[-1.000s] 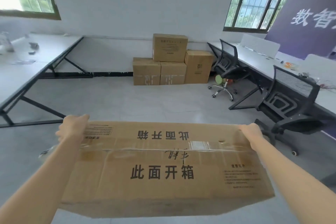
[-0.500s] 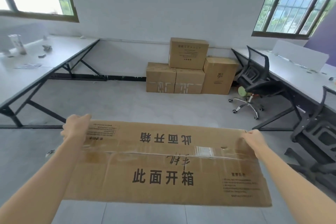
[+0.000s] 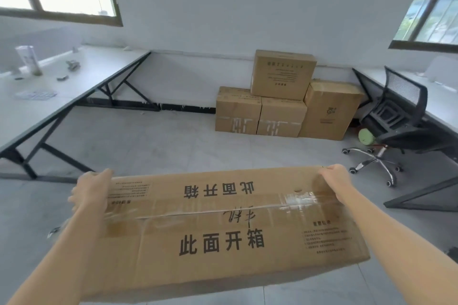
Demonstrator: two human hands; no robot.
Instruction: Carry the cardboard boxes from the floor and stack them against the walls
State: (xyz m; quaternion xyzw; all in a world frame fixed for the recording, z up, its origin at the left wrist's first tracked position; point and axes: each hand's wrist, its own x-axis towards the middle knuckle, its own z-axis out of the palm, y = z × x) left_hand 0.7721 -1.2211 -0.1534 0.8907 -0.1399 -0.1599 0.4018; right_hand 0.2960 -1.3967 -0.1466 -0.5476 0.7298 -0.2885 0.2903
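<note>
Four stacked boxes (image 3: pixel 282 77); left hand (image 3: pixel 90 189), right hand (image 3: pixel 334 182) grip one box (image 3: pixel 223 228).

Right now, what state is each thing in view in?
Carried box: taped shut, held off the floor.
Left hand: grips its far left corner.
Right hand: grips its far right corner.
Stacked boxes: shut, against the wall, one on top.
Office chair: upright, nobody in it.

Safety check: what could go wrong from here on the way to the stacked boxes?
Left hand and right hand grip the long cardboard box only at its far corners; it may slip. It hides the floor underfoot, and the office-chair base near the stacked boxes could trip them.
</note>
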